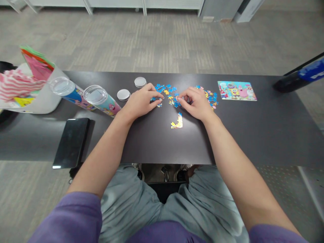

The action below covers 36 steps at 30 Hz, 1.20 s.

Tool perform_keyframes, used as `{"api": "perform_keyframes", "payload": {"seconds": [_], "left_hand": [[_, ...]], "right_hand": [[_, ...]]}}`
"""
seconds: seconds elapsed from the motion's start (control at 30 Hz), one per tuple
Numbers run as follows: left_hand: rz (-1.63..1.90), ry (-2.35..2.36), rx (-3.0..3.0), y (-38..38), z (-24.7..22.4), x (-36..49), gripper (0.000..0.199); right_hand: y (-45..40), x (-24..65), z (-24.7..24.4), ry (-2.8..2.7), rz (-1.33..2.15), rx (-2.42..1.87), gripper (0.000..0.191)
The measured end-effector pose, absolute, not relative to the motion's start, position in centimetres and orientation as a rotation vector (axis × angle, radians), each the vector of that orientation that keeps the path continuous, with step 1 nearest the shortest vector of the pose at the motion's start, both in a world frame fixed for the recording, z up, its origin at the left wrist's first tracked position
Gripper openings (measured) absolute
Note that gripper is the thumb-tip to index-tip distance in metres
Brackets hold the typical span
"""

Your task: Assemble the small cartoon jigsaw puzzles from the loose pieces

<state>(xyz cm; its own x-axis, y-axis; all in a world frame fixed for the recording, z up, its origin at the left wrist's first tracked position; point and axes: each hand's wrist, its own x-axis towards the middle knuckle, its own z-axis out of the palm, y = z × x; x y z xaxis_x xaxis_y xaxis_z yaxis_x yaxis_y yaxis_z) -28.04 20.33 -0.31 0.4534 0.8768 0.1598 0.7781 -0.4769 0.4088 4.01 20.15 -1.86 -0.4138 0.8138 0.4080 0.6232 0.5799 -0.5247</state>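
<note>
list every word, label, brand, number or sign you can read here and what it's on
No text can be read clearly.
Dark cylinder at the right edge: pale marks on blue, cut off and blurred, unreadable.
Picture card: any lettering is too small to read.
Left printed tube and right printed tube: any lettering is too small or blurred.
Puzzle pieces: no legible lettering.

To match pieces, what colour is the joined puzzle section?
The joined puzzle section is mostly yellow, blue at its far tip; see head view.
</note>
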Motion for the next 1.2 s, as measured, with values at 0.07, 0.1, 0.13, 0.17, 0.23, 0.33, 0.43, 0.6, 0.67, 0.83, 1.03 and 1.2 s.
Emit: {"api": "perform_keyframes", "payload": {"seconds": [0.07, 0.1, 0.13, 0.17, 0.23, 0.33, 0.43, 0.6, 0.67, 0.83, 1.03, 1.2], "left_hand": [[0.476, 1.436, 2.45, 20.1, -0.1, -27.9, 0.043], [0.458, 1.434, 2.46, 20.0, 0.1, -27.8, 0.044], [0.44, 1.423, 2.471, 19.8, 0.2, -27.6, 0.044], [0.427, 1.405, 2.48, 19.7, 0.4, -27.4, 0.043], [0.427, 1.387, 2.488, 19.4, 0.7, -27.0, 0.042], [0.492, 1.452, 2.456, 19.3, 1.1, -26.7, 0.043], [0.588, 1.537, 2.391, 19.6, 1.1, -27.2, 0.043], [0.534, 1.585, 2.301, 19.9, 1.5, -29.1, 0.025], [0.477, 1.587, 2.27, 19.8, 1.8, -29.7, 0.015], [0.335, 1.502, 2.258, 19.5, 2.6, -30.6, 0.028], [0.275, 1.509, 2.165, 19.4, 3.3, -30.6, 0.013], [0.147, 1.415, 2.157, 18.7, 3.8, -29.1, 0.019]], "right_hand": [[20.1, 4.1, -1.9, -2.178, 0.387, -1.147, 0.019], [20.1, 4.1, -1.9, -2.183, 0.39, -1.151, 0.019], [20.1, 4.1, -1.9, -2.186, 0.391, -1.156, 0.02], [20.1, 4.1, -1.9, -2.19, 0.391, -1.163, 0.02], [20.1, 4.2, -1.8, -2.197, 0.383, -1.177, 0.02], [20.0, 4.2, -1.5, -2.206, 0.371, -1.194, 0.021], [20.0, 4.2, -1.4, -2.212, 0.368, -1.212, 0.022], [20.0, 4.2, -1.5, -2.207, 0.355, -1.195, 0.021], [20.0, 4.2, -1.5, -2.214, 0.352, -1.184, 0.021], [20.1, 4.3, -1.6, -2.221, 0.334, -1.198, 0.021], [20.2, 4.4, -1.8, -2.234, 0.34, -1.286, 0.026], [20.0, 4.3, -1.4, -2.243, 0.365, -1.336, 0.038]]}}
